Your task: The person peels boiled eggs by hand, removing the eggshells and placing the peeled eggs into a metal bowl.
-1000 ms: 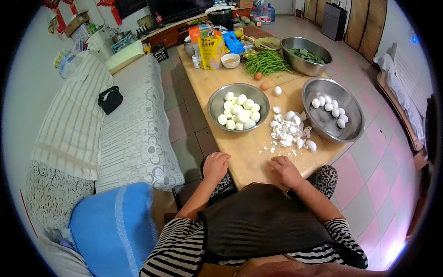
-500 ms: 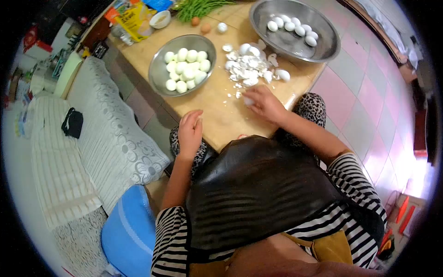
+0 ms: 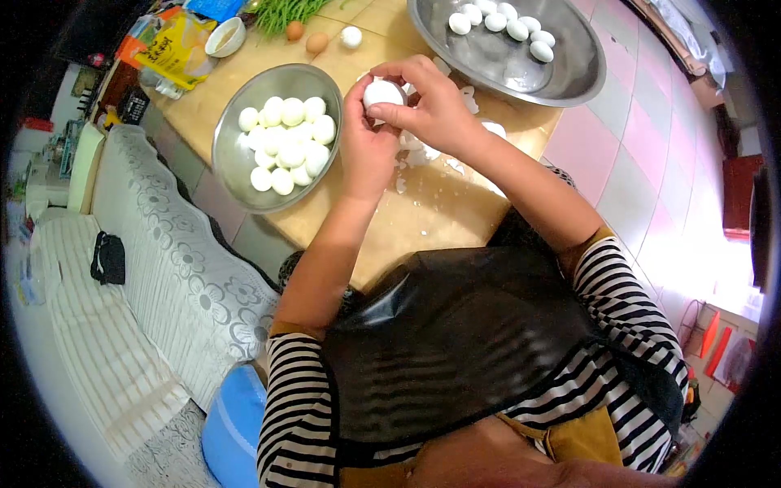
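Between both hands, above the table, is a white egg (image 3: 384, 94). My left hand (image 3: 368, 142) curls around its left and lower side. The fingers and thumb of my right hand (image 3: 427, 102) press on it from the right and above. White eggshell pieces (image 3: 423, 154) lie under and beside my hands, partly hidden by them. To the left of my left hand stands a metal bowl (image 3: 232, 180) holding several smooth peeled eggs (image 3: 289, 146). A larger metal basin (image 3: 569, 85) at the far right holds several white eggs (image 3: 517, 31) in shell.
Two brown eggs (image 3: 316, 43) and a white egg (image 3: 351, 37) rest on the wooden table (image 3: 407, 252) near green stalks (image 3: 285, 12). At the back left are a small white bowl (image 3: 225, 37) and a yellow packet (image 3: 176, 50). A patterned-cover sofa (image 3: 163, 244) runs along the left.
Both hands have moved up and together over the shells. The egg, in my right hand before, is now held between both. The view has shifted, so the bowls appear further left.
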Demonstrator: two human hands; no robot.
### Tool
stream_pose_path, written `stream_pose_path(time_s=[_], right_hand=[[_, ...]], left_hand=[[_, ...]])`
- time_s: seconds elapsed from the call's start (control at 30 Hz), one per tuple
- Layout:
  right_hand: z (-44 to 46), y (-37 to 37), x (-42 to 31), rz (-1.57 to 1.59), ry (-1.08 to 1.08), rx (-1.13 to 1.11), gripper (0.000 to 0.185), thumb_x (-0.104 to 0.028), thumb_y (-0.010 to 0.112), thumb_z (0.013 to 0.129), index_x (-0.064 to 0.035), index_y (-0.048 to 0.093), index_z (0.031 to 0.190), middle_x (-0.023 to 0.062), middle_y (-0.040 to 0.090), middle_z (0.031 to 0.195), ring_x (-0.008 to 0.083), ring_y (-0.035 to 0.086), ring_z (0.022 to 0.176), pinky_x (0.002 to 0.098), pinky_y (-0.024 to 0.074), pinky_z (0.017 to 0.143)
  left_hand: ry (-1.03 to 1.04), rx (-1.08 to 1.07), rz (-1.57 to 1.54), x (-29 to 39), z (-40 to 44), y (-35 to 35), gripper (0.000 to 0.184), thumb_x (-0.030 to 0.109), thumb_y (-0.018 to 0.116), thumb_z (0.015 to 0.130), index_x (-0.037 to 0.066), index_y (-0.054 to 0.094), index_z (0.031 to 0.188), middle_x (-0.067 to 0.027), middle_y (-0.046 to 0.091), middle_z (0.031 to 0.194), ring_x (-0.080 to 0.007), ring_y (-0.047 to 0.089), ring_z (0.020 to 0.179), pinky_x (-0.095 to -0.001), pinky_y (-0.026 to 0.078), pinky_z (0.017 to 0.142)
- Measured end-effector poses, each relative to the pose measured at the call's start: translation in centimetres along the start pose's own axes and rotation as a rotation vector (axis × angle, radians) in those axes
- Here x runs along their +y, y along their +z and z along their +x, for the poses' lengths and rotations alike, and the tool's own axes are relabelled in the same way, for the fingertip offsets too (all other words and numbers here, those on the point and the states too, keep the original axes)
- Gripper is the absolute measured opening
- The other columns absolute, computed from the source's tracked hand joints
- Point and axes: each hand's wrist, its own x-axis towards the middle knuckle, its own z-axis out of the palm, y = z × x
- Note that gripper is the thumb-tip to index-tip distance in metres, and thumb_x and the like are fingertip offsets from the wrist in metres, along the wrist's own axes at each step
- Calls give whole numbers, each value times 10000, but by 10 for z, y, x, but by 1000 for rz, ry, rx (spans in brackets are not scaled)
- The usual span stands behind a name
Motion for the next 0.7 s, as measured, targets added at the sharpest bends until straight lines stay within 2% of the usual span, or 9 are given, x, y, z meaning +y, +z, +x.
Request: stream_pose_path(time_s=[0.03, 0.1, 0.17, 0.2, 0.27, 0.4, 0.47, 0.53, 0.7], right_hand=[[1, 0, 6, -1, 14, 2, 421, -268, 758, 798, -53, 624, 1135, 89, 565, 1041, 188, 589, 930, 308, 517, 745], [1, -2, 18, 220, 65, 41, 340, -269, 714, 814, -43, 663, 1063, 143, 602, 923, 251, 619, 828, 341, 519, 704], [2, -11, 29, 148, 84, -21, 300, -237, 697, 842, -40, 666, 1067, 103, 601, 954, 194, 600, 856, 309, 504, 708], [1, -14, 31, 78, 91, -87, 261, -204, 680, 871, -36, 669, 1070, 63, 600, 985, 137, 582, 884, 278, 490, 713], [2, -15, 34, 75, 68, -95, 230, -183, 672, 877, -37, 680, 1055, 59, 614, 963, 136, 580, 865, 274, 479, 701], [4, -12, 31, 78, -67, -191, 207, -138, 678, 860, -33, 686, 1038, 72, 621, 947, 169, 588, 863, 280, 479, 724], [0, -7, 29, 89, -110, -197, 197, -121, 684, 850, -31, 690, 1025, 77, 622, 944, 181, 590, 861, 283, 480, 730], [-3, -6, 28, 148, -74, -202, 216, -157, 695, 819, -54, 698, 1008, 99, 644, 914, 250, 608, 847, 328, 496, 737], [-2, -15, 26, 107, -107, -264, 152, -91, 703, 821, -21, 684, 955, 78, 622, 933, 195, 592, 856, 310, 477, 750]], left_hand=[[19, 23, -67, -7, 3, 0, 525, -41, 604, 874, 12, 378, 1345, -91, 536, 1190, -158, 557, 1048, -281, 503, 868], [6, -7, -67, -16, 5, -7, 525, -35, 613, 873, 19, 384, 1342, -89, 537, 1189, -156, 558, 1036, -281, 510, 851], [-1, -31, -6, -20, 3, -12, 523, -23, 628, 869, 29, 394, 1334, -87, 531, 1201, -147, 555, 1011, -276, 526, 808], [-27, -37, -9, -25, 0, -14, 523, -23, 628, 869, 29, 394, 1334, -87, 531, 1201, -147, 555, 1011, -276, 526, 808], [-4, -21, -66, -33, -2, -15, 533, -26, 638, 862, 26, 394, 1333, -90, 522, 1219, -147, 552, 1018, -278, 528, 808], [-182, -66, -62, -26, -8, -19, 576, -48, 648, 846, 11, 371, 1348, -97, 514, 1224, -165, 548, 1083, -292, 506, 903], [-150, -73, -118, -37, -12, -23, 582, -64, 632, 845, 5, 361, 1355, -106, 512, 1232, -178, 542, 1121, -301, 489, 947], [-104, -151, -68, -30, -11, -24, 591, -72, 626, 840, 3, 356, 1361, -116, 502, 1253, -189, 534, 1143, -308, 490, 956], [-113, -169, -68, -31, -16, -28, 611, -62, 636, 839, 1, 346, 1373, -119, 491, 1268, -194, 526, 1155, -314, 484, 968]])
